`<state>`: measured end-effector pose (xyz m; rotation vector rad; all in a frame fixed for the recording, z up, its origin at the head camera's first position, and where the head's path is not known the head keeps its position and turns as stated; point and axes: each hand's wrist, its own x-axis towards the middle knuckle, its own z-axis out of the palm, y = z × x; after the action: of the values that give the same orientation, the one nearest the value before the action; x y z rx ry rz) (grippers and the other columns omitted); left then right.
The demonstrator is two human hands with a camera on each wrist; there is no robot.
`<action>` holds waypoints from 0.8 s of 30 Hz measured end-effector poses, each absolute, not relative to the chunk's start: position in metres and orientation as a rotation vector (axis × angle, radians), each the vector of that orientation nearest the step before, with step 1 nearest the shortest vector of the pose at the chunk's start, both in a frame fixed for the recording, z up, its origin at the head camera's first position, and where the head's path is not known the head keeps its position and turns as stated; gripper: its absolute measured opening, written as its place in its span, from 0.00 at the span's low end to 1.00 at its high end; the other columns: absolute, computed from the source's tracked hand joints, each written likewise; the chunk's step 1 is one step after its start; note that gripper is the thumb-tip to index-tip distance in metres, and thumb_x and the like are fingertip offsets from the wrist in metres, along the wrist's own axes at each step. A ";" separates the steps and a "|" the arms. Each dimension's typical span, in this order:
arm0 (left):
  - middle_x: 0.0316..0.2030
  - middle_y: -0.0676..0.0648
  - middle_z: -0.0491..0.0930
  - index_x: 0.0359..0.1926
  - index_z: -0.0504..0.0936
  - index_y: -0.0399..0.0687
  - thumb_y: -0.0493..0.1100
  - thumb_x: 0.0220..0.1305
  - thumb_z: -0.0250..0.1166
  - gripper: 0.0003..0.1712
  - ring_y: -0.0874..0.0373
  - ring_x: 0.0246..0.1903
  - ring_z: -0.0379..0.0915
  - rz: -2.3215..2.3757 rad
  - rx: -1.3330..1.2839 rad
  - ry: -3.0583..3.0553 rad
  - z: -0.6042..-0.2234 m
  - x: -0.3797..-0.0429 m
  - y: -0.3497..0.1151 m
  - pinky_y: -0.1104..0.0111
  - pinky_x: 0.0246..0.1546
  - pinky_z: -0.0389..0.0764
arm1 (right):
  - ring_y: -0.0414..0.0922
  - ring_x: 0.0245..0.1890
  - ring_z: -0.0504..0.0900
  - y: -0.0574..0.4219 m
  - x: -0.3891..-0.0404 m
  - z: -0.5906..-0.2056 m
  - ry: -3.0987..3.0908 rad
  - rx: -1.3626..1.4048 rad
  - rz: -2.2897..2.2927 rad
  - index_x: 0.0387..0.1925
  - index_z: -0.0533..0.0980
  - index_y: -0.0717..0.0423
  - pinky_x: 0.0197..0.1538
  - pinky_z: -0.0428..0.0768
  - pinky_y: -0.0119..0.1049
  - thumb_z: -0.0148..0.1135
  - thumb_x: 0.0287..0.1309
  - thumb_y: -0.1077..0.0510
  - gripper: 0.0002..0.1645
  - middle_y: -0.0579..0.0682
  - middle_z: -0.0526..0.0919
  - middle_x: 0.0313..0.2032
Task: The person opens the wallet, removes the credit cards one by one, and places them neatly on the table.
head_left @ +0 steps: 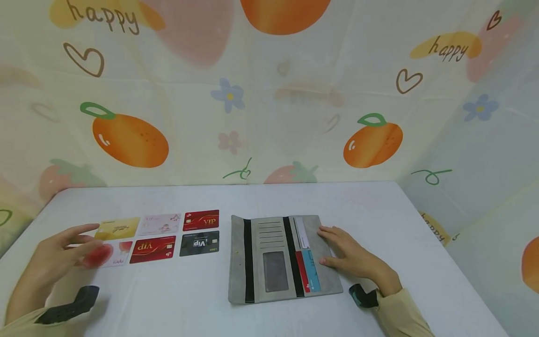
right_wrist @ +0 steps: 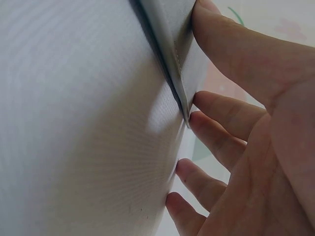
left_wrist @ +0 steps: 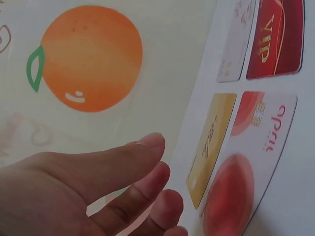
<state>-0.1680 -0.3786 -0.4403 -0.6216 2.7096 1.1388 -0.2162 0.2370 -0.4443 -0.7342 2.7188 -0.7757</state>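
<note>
A grey wallet (head_left: pixel 271 291) lies spread open on the white table, with two black straps and a clear window. Red, blue and white cards (head_left: pixel 311 270) sit in its right-hand slots. My right hand (head_left: pixel 355 256) rests on the wallet's right edge, fingers spread; the right wrist view shows fingertips at the wallet edge (right_wrist: pixel 170 54). At the left, my left hand (head_left: pixel 54 257) hovers by the gold card (head_left: pixel 118 229) and the pink-and-white "april" card (left_wrist: pixel 268 132), fingers loosely bent. Nothing is visible between its thumb and fingers in the left wrist view.
Beside those two cards lie a pale pink card (head_left: pixel 159 224), a red VIP card (head_left: pixel 201 220), another red VIP card (head_left: pixel 153 249) and a dark grey VIP card (head_left: pixel 200 243), in two rows. A fruit-patterned cloth (head_left: pixel 189 121) hangs behind the table.
</note>
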 end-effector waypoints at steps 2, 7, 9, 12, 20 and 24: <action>0.63 0.23 0.62 0.76 0.50 0.41 0.63 0.68 0.58 0.49 0.31 0.53 0.62 1.163 -0.654 2.666 -0.439 -0.170 -0.375 0.65 0.34 0.76 | 0.68 0.72 0.55 0.237 -0.216 -0.444 2.716 -0.730 -0.778 0.70 0.63 0.66 0.68 0.59 0.68 0.67 0.60 0.46 0.45 0.65 0.62 0.72; 0.64 0.23 0.61 0.76 0.51 0.42 0.65 0.67 0.58 0.49 0.29 0.55 0.59 1.141 -0.636 2.686 -0.436 -0.171 -0.367 0.62 0.35 0.76 | 0.68 0.72 0.55 0.236 -0.215 -0.442 2.714 -0.718 -0.781 0.70 0.63 0.65 0.68 0.59 0.69 0.68 0.59 0.46 0.45 0.65 0.61 0.72; 0.63 0.24 0.62 0.76 0.53 0.41 0.64 0.68 0.58 0.48 0.32 0.53 0.61 1.137 -0.608 2.707 -0.435 -0.171 -0.364 0.61 0.35 0.76 | 0.68 0.72 0.55 0.236 -0.215 -0.442 2.715 -0.717 -0.778 0.70 0.63 0.65 0.68 0.58 0.69 0.68 0.59 0.46 0.45 0.65 0.61 0.72; 0.60 0.25 0.65 0.75 0.55 0.40 0.63 0.69 0.58 0.46 0.34 0.51 0.62 1.144 -0.544 2.739 -0.432 -0.171 -0.359 0.67 0.32 0.76 | 0.69 0.72 0.55 0.236 -0.215 -0.442 2.716 -0.713 -0.777 0.70 0.63 0.65 0.68 0.58 0.69 0.68 0.59 0.46 0.45 0.65 0.62 0.72; 0.52 0.33 0.74 0.71 0.63 0.38 0.60 0.68 0.60 0.41 0.62 0.37 0.70 1.127 -0.354 2.808 -0.427 -0.171 -0.348 0.71 0.29 0.80 | 0.68 0.73 0.53 0.234 -0.215 -0.441 2.706 -0.673 -0.775 0.71 0.62 0.65 0.69 0.57 0.69 0.67 0.60 0.45 0.46 0.64 0.61 0.72; 0.50 0.36 0.76 0.70 0.65 0.38 0.59 0.68 0.61 0.39 0.68 0.35 0.70 1.131 -0.314 2.836 -0.426 -0.172 -0.343 0.71 0.30 0.78 | 0.69 0.73 0.54 0.234 -0.215 -0.441 2.707 -0.670 -0.773 0.71 0.62 0.64 0.68 0.57 0.69 0.67 0.60 0.45 0.46 0.64 0.61 0.72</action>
<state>-0.1716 -0.3431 -0.4259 -0.3141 2.8360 1.1308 -0.2150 0.2343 -0.4411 -0.6705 2.7072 -0.7725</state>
